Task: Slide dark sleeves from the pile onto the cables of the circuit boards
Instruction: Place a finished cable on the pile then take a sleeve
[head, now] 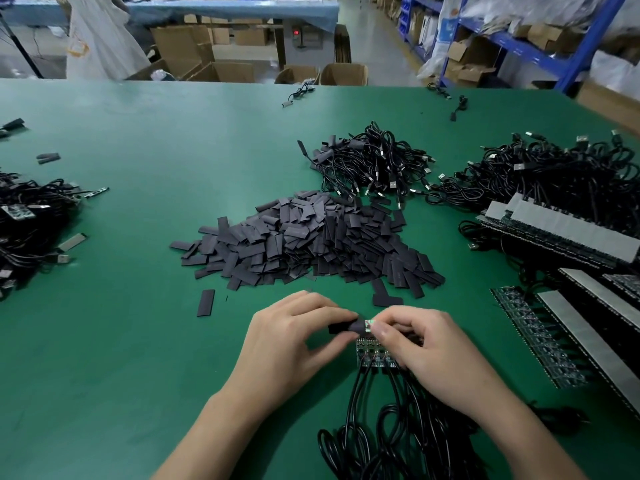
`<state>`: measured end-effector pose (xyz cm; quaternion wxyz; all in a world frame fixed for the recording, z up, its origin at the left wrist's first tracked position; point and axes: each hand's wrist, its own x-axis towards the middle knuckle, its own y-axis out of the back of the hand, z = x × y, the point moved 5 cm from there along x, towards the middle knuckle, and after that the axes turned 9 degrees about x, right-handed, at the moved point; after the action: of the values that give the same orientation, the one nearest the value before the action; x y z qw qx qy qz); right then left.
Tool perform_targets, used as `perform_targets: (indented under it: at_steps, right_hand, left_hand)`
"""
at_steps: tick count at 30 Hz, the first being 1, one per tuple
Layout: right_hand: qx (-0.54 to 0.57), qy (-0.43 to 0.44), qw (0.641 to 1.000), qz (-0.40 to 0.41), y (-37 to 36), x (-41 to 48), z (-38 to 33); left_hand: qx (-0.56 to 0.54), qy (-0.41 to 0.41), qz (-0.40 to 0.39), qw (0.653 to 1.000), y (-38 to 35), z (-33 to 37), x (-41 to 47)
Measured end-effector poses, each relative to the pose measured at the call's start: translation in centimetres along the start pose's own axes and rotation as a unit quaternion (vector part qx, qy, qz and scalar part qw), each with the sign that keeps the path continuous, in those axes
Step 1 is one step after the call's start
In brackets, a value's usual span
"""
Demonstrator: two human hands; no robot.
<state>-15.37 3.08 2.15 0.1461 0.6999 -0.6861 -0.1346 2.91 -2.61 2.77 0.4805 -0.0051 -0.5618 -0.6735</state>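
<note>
two hands meet low at the middle of the green counter (121,237), and the step in hand looks like the threading itself: one dark sleeve (341,328) set against the end of a small circuit board (369,324). the left hand (291,344), reaching in from 7 o'clock, pinches the sleeve between thumb and forefinger, its other fingers loosely curled. the sleeve lies level, its mouth facing 3 o'clock and touching the board's tip. the right hand (426,351), reaching in from 5 o'clock, pinches that board end between thumb and fingertips, knuckles up, and hides most of the piece. just toward 6 o'clock of the pinch a short row of joined boards (374,356) lies flat, with black cables (360,389) running off it toward 6 o'clock. the sleeve pile (311,244) sits at 12 o'clock from the hands, near but apart. next, i judge, the sleeve must go toward 3 o'clock over the board and onto its cable, which calls for a mouth kept open and lined up so the corners do not catch. whether the tip is inside the mouth cannot be told.
</note>
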Motion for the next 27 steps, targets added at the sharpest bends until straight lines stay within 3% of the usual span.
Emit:
perform_targets:
  at_steps: [4,27]
  right_hand:
    - [-0.006,0.007,1.000,-0.005,0.6,-0.1,-0.2]
    - [0.026,-0.007,0.997,-0.077,-0.3,-0.2,0.3]
  left_hand:
    - [-0.009,0.016,0.007,1.000,0.2,-0.5,0.0]
    - [0.000,-0.084,0.040,0.996,0.3,1.0,-0.1]
